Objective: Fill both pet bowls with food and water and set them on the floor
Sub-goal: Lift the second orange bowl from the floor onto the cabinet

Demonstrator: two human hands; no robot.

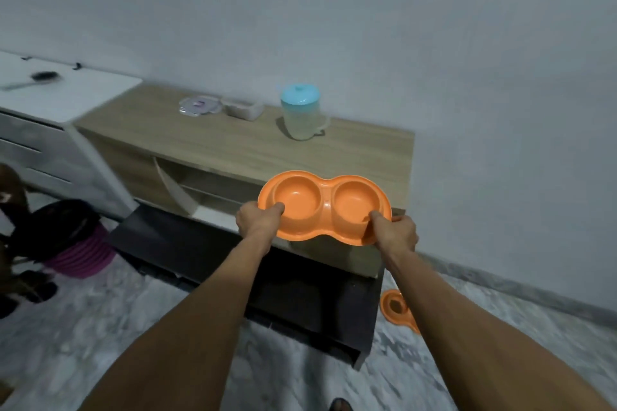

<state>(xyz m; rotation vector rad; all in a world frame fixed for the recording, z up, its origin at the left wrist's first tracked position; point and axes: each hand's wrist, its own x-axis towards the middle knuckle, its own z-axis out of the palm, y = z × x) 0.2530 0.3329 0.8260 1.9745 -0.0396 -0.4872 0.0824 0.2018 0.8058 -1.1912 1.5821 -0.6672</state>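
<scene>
An orange double pet bowl (320, 202) with two empty round wells is held level over the front edge of a wooden cabinet (213, 143). My left hand (257, 218) grips its left rim, thumb inside the left well. My right hand (395, 232) grips the right rim, thumb inside the right well. A second orange double bowl (397, 309) lies on the floor to the right of the cabinet, with something dark in one well. A clear water jug with a teal lid (302, 112) stands on the cabinet top. A clear food container (242, 107) sits beside its loose lid (199, 105).
A dark low bench (300, 297) stands in front of the cabinet. A white drawer unit (56, 130) with a hairbrush (43, 77) on top is at the left. A purple bucket (81, 255) and dark items sit on the marbled floor at far left.
</scene>
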